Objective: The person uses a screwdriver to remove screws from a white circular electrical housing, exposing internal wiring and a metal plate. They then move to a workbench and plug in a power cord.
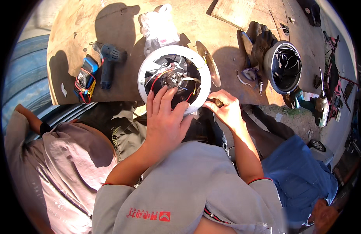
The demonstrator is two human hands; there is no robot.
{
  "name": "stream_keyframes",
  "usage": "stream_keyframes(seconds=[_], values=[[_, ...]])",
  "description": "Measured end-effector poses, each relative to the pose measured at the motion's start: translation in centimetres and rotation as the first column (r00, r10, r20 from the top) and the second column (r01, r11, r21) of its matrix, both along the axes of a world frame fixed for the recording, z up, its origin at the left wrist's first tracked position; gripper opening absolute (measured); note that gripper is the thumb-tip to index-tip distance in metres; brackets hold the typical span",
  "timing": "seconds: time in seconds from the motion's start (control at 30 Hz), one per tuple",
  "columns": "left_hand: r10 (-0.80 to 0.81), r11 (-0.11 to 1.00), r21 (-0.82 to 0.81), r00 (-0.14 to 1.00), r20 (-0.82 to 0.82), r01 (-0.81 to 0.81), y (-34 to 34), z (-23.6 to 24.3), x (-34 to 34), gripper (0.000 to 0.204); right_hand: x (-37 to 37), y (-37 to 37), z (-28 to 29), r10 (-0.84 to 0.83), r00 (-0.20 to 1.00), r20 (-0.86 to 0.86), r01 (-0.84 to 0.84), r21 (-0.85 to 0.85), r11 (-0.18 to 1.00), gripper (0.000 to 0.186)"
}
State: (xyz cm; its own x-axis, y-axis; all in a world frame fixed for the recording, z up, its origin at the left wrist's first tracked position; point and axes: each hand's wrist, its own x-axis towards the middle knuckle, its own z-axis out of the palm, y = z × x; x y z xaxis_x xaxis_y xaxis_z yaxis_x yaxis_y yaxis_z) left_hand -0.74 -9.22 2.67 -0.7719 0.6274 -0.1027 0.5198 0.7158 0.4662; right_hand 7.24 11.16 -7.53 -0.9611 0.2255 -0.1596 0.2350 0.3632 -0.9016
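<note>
The left hand lies open, fingers spread over the round white-rimmed metal housing with coloured wires, which sits at the near edge of the brown wooden table. The right hand pinches a small dark tool handle at the housing's right rim. A dark cordless drill lies well to the left.

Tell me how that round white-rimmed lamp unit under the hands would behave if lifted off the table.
The lamp unit looks rigid: its white ring keeps a clean circle. Loose coloured wires would probably dangle and snag. It overhangs the table edge, steadied by the left hand, so it may tip if released.
</note>
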Motion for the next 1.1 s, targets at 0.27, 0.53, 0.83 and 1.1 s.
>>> stream_keyframes(seconds=[0.27,0.53,0.83,1.1], values=[[0.047,0.944,0.311,0.976,0.213,-0.113,-2.3,0.3,0.9,0.037,0.7,0.6,-2.1,-0.025,0.998,0.049,0.027,-0.044,0.999,0.032],[-0.156,0.950,0.310,0.927,0.342,0.045,-1.6,0.8,-0.5,0.037,0.2,0.5,-0.9,-0.042,0.988,0.149,0.040,0.020,0.999,0.019],[-0.153,0.987,0.111,0.897,0.416,0.117,2.0,-0.5,-1.4,0.014,-0.4,0.4,-1.3,0.004,0.999,0.041,-0.003,-0.026,1.000,0.033],[-0.150,0.972,0.233,0.814,0.562,0.019,2.9,-0.6,-2.3,0.015,-1.5,0.5,1.2,0.062,0.998,0.030,-0.064,0.078,0.995,0.028]])
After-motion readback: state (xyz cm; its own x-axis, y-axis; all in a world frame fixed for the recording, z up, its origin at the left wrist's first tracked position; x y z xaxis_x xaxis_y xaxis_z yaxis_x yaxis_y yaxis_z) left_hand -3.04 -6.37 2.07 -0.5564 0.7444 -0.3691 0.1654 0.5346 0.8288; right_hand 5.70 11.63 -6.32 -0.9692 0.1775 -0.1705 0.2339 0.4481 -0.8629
